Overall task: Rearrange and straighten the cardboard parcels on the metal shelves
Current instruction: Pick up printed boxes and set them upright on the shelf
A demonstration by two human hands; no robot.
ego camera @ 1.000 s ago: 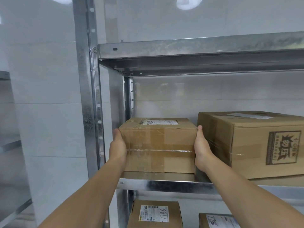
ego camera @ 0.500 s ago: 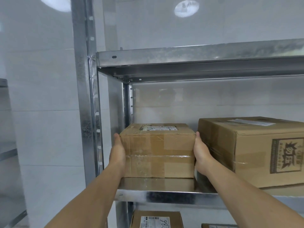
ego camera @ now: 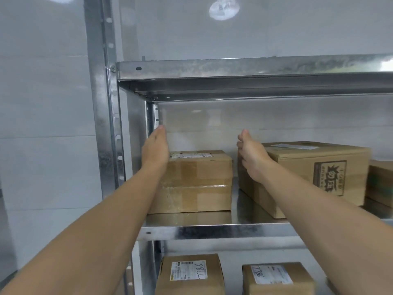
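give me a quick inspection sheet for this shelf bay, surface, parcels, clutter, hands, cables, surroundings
surface: middle shelf, bare shiny metal, carrying parcels.
job's things: small taped parcel at the shelf's left end, square to the front edge. large printed parcel to its right, a gap between them, turned at a slight angle. left lower parcel and right lower parcel one shelf down, labels up.
clutter: nothing seen.
grippers: left hand raised by the small parcel's top left corner, fingers straight, holding nothing. right hand in front of the large parcel's left corner, holding nothing.
cables: nothing seen.
surroundings: tiled wall, upright post.
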